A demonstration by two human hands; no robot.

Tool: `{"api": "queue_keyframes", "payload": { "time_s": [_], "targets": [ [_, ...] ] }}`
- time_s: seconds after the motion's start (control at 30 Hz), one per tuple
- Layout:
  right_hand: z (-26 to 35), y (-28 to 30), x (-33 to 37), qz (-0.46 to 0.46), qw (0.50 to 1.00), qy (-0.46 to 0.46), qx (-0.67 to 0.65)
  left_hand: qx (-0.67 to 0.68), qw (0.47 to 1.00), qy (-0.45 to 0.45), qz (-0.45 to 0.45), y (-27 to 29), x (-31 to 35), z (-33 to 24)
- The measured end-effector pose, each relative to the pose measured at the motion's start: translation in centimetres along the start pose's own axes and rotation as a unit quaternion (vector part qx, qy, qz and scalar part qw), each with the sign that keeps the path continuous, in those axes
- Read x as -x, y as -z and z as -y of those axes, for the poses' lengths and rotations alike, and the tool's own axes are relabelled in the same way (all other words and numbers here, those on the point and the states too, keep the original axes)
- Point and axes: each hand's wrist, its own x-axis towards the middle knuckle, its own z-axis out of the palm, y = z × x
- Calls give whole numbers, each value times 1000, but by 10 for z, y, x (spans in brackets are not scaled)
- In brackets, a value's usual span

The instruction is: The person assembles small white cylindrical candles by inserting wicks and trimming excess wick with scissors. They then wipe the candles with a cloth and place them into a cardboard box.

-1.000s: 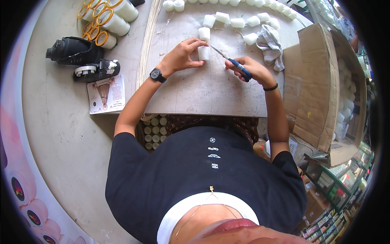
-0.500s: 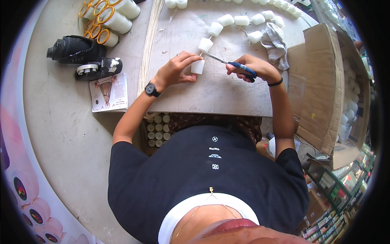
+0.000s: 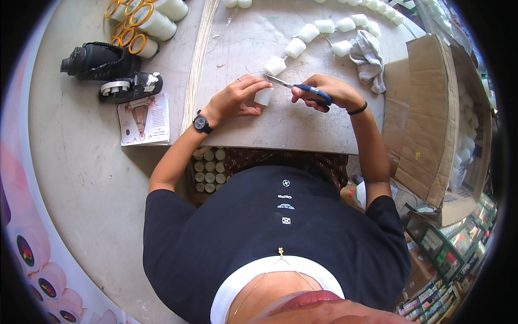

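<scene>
A short white candle is pinched between the thumb and fingers of my left hand, just above the table. My right hand grips scissors with blue and black handles. Their blades point left, with the tips at the upper end of the held candle, by the wick. Just beyond the blades lies another white candle, first of a curving row of candles strung on wick. Whether the blades are closed on the wick is too small to tell.
A bundle of pale wick cords runs along the table left of my hands. Further left are a black bottle, a tape dispenser and printed cards. A grey cloth and a cardboard box stand to the right.
Both hands have come slightly nearer to me, and the scissors have shifted left. The near candles of the strung row have moved right and nearer.
</scene>
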Motion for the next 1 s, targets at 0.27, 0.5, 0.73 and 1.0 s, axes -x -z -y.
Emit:
{"api": "queue_keyframes", "payload": {
  "time_s": [0.27, 0.5, 0.73, 1.0],
  "targets": [
    [0, -8, -3, -8, 1000, 8, -18, -23, 1000, -2, 14, -2, 2, -1],
    [-9, -10, -7, -9, 999, 9, -39, -27, 1000, -13, 6, -3, 0, -1],
    [-9, -7, 15, -13, 999, 24, -37, -39, 999, -6, 12, 3, 0, -4],
    [-29, -7, 62, -49, 988, 80, -119, -168, 978, -10, -121, 57, -45, 39]
  ]
}}
